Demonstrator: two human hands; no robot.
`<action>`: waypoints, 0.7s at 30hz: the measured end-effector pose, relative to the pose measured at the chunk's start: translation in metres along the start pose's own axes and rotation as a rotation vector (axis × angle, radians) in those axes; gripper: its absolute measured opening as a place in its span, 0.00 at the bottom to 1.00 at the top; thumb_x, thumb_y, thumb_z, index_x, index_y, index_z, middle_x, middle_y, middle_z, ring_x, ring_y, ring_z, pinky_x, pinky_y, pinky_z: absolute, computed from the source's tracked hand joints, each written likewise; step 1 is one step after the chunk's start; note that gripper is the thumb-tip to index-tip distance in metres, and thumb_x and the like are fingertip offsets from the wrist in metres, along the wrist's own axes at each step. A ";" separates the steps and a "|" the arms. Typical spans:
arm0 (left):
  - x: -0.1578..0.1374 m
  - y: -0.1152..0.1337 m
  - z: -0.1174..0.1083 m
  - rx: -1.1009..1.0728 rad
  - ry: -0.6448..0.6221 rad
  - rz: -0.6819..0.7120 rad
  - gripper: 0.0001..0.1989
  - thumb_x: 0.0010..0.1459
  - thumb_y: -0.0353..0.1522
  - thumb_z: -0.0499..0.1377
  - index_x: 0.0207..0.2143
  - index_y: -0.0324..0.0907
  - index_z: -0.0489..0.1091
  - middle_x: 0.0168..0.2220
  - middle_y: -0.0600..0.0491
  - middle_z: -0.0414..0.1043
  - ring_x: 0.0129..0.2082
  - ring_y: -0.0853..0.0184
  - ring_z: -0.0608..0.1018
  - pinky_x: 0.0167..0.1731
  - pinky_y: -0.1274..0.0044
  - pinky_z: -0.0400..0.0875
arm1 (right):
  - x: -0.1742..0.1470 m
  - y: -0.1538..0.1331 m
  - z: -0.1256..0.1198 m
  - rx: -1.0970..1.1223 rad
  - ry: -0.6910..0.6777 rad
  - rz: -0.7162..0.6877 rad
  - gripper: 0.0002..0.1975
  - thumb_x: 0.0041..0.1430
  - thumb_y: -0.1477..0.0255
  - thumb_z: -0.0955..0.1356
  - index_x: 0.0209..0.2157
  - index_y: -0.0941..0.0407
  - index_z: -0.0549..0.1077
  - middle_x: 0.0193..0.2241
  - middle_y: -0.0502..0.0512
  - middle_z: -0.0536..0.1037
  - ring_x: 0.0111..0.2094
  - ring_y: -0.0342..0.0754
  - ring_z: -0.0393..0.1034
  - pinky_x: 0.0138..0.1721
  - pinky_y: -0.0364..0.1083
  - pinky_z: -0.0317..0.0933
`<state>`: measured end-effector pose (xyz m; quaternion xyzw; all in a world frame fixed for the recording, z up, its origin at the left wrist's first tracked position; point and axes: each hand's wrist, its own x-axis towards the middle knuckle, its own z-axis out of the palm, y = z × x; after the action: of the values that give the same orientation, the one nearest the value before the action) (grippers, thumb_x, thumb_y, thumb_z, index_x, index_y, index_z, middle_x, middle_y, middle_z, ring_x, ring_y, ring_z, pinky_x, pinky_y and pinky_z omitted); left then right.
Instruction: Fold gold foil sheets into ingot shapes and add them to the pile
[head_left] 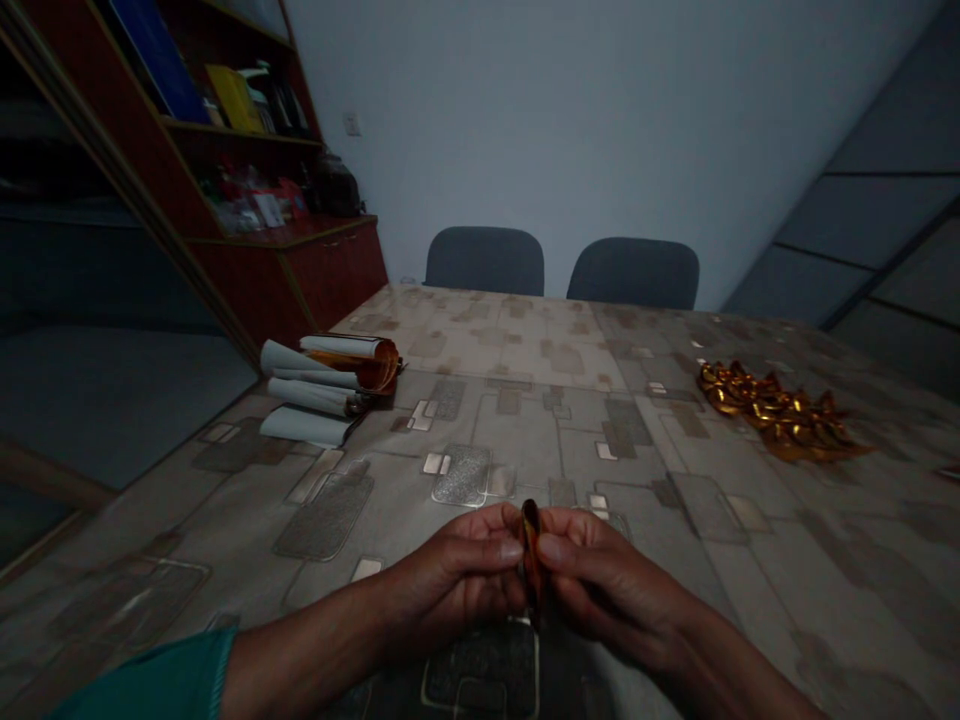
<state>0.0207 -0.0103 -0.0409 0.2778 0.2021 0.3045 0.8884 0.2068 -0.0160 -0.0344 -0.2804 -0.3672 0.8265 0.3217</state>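
Between my two hands, above the near part of the table, a small folded piece of shiny gold foil paper [532, 560] stands on edge with a rounded loop at its top. My left hand [480, 565] pinches it from the left, thumb on the near side. From the right, my right hand [592, 565] pinches the same piece between thumb and fingers. Off to the right lies a cluster of folded gold foil pieces [780, 410], set close together in rows. Curled sheets of foil paper [311, 425], pale on one side and gold on the other, lie stacked on the left.
A patterned cloth covers the table [517, 420]. Behind its far edge stand two grey chairs [484, 260] against a pale wall. At the left is a reddish wooden cabinet [330, 270] with shelves holding a yellow box [234, 98] and other items.
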 end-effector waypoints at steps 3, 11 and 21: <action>0.000 0.001 0.000 0.054 0.027 -0.001 0.14 0.58 0.31 0.64 0.45 0.34 0.69 0.39 0.41 0.75 0.35 0.66 0.80 0.37 0.77 0.73 | 0.000 -0.004 0.003 0.025 -0.020 -0.009 0.16 0.56 0.62 0.74 0.32 0.62 0.74 0.14 0.45 0.70 0.13 0.35 0.54 0.17 0.37 0.49; -0.001 0.005 0.005 0.130 0.042 -0.016 0.16 0.57 0.35 0.64 0.43 0.33 0.70 0.37 0.39 0.77 0.35 0.61 0.81 0.36 0.75 0.73 | -0.001 -0.009 0.006 0.035 -0.038 -0.011 0.15 0.57 0.63 0.74 0.32 0.62 0.73 0.17 0.48 0.73 0.14 0.34 0.59 0.19 0.35 0.52; -0.001 0.007 0.007 0.193 -0.051 -0.045 0.25 0.52 0.42 0.68 0.44 0.32 0.72 0.38 0.38 0.78 0.40 0.56 0.81 0.46 0.67 0.71 | -0.003 -0.008 0.006 -0.028 -0.009 0.001 0.17 0.55 0.62 0.75 0.31 0.61 0.72 0.17 0.48 0.74 0.14 0.35 0.59 0.17 0.36 0.51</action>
<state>0.0209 -0.0091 -0.0313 0.3651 0.2139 0.2566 0.8690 0.2069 -0.0161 -0.0240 -0.2814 -0.3801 0.8226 0.3157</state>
